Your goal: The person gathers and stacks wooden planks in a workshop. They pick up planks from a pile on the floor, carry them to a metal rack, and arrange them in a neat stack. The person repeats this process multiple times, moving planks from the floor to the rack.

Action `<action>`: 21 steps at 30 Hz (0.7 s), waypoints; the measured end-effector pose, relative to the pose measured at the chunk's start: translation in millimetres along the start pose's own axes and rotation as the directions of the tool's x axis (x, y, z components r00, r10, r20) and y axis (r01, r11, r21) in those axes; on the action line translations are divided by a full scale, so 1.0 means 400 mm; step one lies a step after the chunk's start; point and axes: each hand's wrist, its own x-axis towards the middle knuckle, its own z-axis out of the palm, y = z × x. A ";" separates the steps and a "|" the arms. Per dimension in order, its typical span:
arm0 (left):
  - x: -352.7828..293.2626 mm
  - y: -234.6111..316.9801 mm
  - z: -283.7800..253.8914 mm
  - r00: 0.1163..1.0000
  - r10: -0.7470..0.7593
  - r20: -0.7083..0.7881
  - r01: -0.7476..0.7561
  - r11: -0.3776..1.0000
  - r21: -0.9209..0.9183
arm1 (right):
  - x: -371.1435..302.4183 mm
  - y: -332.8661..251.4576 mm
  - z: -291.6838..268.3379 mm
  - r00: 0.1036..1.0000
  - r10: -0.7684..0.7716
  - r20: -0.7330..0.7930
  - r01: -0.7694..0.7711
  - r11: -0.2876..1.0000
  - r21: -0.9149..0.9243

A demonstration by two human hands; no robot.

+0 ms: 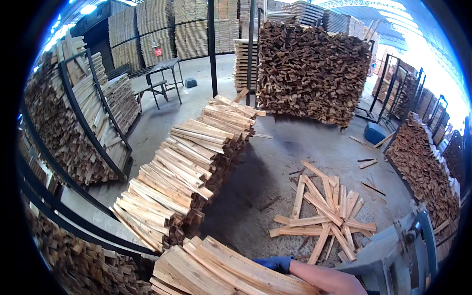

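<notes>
Underfoot, a grey concrete floor point(319, 142), littered with chips around loose planks point(324, 216) crisscrossed at right. On the far side, tall board stacks point(191, 37) and a dense block of wood pieces point(314, 73); at far left, a small table point(164, 65). From near left to far centre, a long row of planks point(162, 196). At near right, grey metal equipment point(378, 265).

At the near edge, around centre, side-by-side boards point(211, 268): long axis slanting from far left to near right, ends toward far left. Along their far edge, right hand point(272, 264), blue-gloved; fingers largely hidden, impossible to tell whether gripping. Left hand out of view, fingers likewise impossible to judge.
</notes>
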 end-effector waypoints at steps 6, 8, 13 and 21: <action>0.304 0.144 0.199 0.998 0.013 -0.064 -0.017 0.998 -0.057 | 0.106 -0.304 -0.280 0.995 0.004 0.097 0.008 0.992 -0.124; 0.396 0.194 0.244 0.996 0.009 -0.091 -0.017 0.997 -0.081 | 0.127 -0.394 -0.360 0.992 0.022 0.123 -0.004 0.989 -0.146; 0.620 0.277 0.344 0.992 -0.021 -0.125 0.000 0.987 -0.161 | 0.157 -0.633 -0.569 0.987 0.110 0.121 -0.072 0.958 -0.279; 1.077 0.423 0.435 0.982 -0.062 -0.176 0.010 0.960 -0.279 | 0.283 -1.012 -1.002 0.994 0.107 0.038 -0.092 0.952 -0.291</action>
